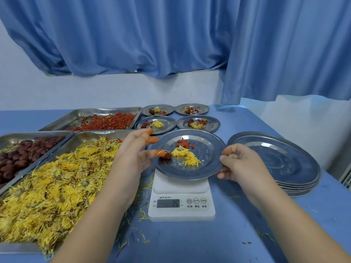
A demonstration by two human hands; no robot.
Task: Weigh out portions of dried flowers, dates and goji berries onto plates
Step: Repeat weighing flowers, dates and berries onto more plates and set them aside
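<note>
A round metal plate (205,168) sits over the white scale (181,205) and carries yellow dried flowers (187,157), a few goji berries (184,144) and one date (167,155). My left hand (133,158) holds the plate's left rim, with the thumb lying on it beside the date and the fingers reaching along the outside. My right hand (239,162) grips the right rim. Orange covers sit on my fingertips. The scale's display is lit.
Left of the scale stand three metal trays: dried flowers (57,186), dates (22,156), goji berries (106,122). Several filled plates (167,128) sit behind the scale. A stack of bare plates (275,158) stands to the right. Loose petals litter the blue tabletop (237,234).
</note>
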